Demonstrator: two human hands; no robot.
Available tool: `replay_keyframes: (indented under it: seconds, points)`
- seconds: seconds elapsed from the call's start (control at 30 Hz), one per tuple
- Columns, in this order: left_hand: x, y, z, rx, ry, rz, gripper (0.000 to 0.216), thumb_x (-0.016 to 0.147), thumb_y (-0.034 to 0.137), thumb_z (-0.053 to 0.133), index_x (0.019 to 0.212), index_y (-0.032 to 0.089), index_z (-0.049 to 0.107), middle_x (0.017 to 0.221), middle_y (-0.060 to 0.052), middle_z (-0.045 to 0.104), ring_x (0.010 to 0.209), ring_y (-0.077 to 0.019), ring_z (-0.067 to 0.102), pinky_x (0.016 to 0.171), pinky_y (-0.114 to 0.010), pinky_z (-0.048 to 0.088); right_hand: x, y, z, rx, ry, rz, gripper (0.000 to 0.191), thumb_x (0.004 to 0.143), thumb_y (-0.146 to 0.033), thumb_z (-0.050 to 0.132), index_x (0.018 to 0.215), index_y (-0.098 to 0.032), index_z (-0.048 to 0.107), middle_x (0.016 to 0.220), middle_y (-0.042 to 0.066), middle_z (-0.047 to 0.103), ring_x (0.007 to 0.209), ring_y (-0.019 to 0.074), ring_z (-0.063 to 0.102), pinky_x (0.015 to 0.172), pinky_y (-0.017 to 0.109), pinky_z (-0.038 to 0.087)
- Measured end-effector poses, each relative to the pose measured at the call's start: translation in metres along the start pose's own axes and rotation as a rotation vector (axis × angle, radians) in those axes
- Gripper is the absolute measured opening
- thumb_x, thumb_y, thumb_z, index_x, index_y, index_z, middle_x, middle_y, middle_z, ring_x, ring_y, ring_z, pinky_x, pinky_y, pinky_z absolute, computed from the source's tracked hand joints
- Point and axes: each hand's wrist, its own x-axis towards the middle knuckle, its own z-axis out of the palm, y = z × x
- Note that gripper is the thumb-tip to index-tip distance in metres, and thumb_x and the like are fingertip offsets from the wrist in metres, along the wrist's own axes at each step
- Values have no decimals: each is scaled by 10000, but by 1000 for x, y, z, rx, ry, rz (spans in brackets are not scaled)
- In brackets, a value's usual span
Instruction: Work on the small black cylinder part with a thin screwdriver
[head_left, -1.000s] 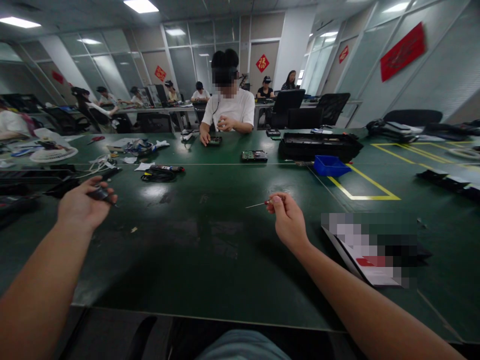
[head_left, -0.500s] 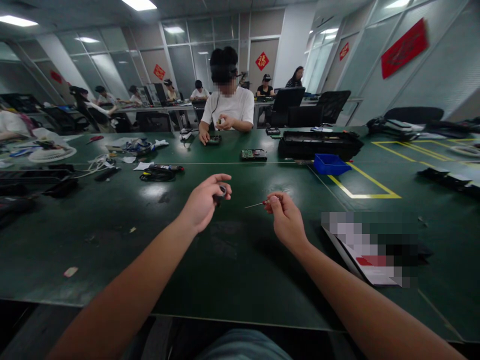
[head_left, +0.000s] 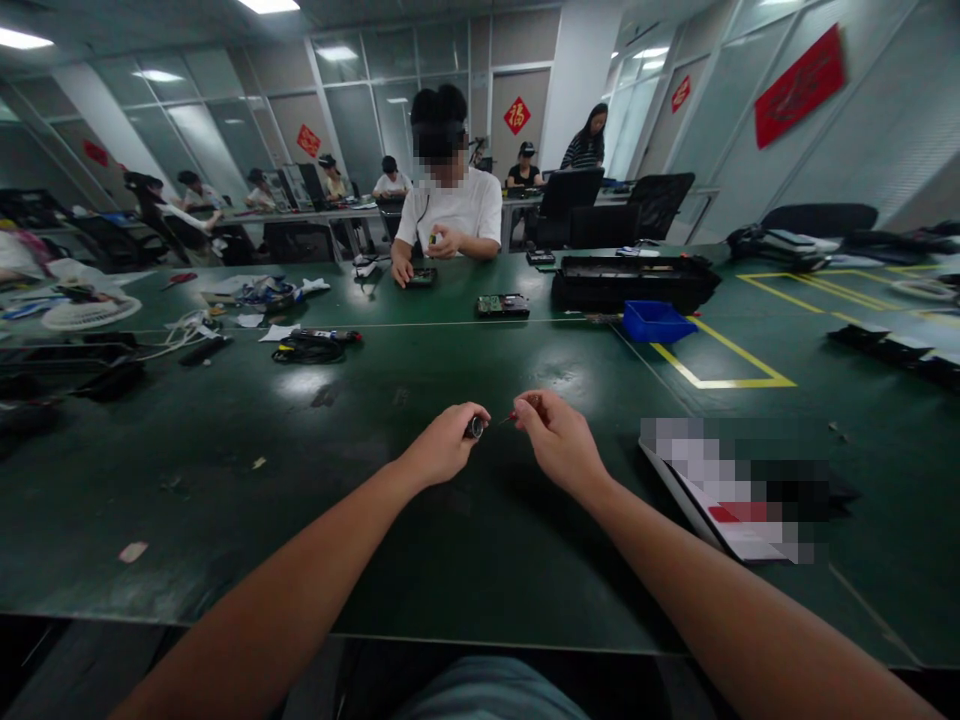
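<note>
My left hand [head_left: 441, 447] is closed around a small black cylindrical object [head_left: 474, 428] whose round, grey-rimmed end faces me; its exact kind is unclear. Close by on the right, my right hand [head_left: 564, 437] grips a small screwdriver [head_left: 514, 415] with a red front part and a thin metal shaft. The shaft points left, toward the black object, and a narrow gap appears between its tip and my left hand. Most of the screwdriver's handle is hidden by my fingers. Both hands are above the dark green table [head_left: 480, 560].
Ahead lie a hard drive [head_left: 502, 305], a long black casing [head_left: 636, 285] and a blue bin [head_left: 657, 322]. Coiled black cable [head_left: 311, 347] is at left, a partly blurred white booklet [head_left: 712, 500] at right. Across the table a person [head_left: 450, 205] handles parts.
My left hand has lowered and moved right, its fingers closing around the black object. The screwdriver has shifted slightly and its tip is now closer to that object. The view has tilted slightly.
</note>
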Motion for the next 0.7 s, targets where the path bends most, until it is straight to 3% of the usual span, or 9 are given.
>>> replay_keyframes:
  seconds: [0.13, 0.3, 0.4, 0.7]
  points:
    - [4, -3, -4, 39, 62, 70, 288, 842, 90, 643, 1098, 215, 686, 1143, -75, 686, 1109, -261, 600, 1044, -472, 444, 1, -1, -1, 50, 16, 35, 336, 918, -515, 573, 775, -219, 645, 663, 11, 654, 605, 185, 590, 599, 326, 427]
    - [6, -11, -2, -46, 166, 11, 429, 838, 96, 680, 1248, 215, 645, 1259, -82, 666, 1182, -250, 595, 1075, -445, 434, 3, 4, 0, 349, 151, 14, 245, 927, -432, 569, 902, -204, 656, 729, 14, 667, 669, 175, 612, 663, 327, 489]
    - [6, -10, -3, -46, 175, 11, 381, 843, 116, 695, 1213, 203, 664, 1223, -78, 680, 1166, -247, 601, 1064, -434, 437, 4, 7, 1, 450, 187, 26, 239, 924, -415, 577, 978, -198, 660, 807, 33, 693, 736, 183, 645, 718, 347, 524]
    - [5, -9, -3, -55, 137, 76, 369, 863, 164, 700, 1221, 248, 670, 1212, -54, 691, 1158, -239, 612, 1050, -440, 444, 4, 11, 3, 328, 186, 19, 243, 944, -427, 557, 1002, -205, 637, 864, 56, 715, 790, 202, 671, 765, 386, 551]
